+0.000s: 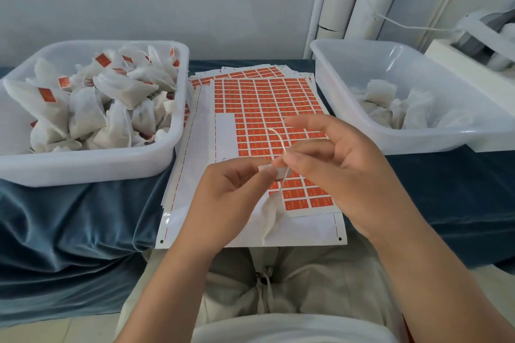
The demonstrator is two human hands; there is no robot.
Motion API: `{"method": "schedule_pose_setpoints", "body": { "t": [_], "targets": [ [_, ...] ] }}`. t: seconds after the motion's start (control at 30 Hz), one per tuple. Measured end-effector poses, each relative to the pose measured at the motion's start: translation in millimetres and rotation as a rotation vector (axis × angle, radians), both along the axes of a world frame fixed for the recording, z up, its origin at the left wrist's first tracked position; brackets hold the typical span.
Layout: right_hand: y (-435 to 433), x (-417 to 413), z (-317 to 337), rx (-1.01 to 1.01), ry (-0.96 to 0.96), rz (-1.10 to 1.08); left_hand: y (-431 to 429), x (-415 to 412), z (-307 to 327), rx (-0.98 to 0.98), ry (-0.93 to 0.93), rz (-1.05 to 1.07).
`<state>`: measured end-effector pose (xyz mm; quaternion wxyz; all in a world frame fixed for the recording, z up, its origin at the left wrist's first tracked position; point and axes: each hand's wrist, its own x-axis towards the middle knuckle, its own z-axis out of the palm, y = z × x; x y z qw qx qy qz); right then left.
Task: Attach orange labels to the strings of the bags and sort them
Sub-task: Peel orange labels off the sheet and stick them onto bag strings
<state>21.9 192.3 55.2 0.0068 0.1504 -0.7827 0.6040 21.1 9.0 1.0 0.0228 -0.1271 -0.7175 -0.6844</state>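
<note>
Left hand [231,189] fingers pinching label [268,169], right hand [342,172] fingers pinching string [278,138], bag [268,218] dangling over sheet [264,108], left bin [83,172] of labelled bags, right bin [418,144] of plain bags

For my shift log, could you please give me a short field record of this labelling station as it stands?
left hand: pinches label
right hand: pinches string
bag: below both hands, over label sheets
left bin: bags with orange labels
right bin: bags, no labels visible
</note>
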Motion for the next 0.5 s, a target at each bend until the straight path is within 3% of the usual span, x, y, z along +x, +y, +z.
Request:
{"method": "schedule_pose_setpoints", "body": {
  "t": [0.5],
  "targets": [
    [-6.3, -2.8, -11.8, 0.026, 0.059, -0.085, -7.6, 0.9, -0.1, -0.102, 0.017, -0.156]
  ]
}}
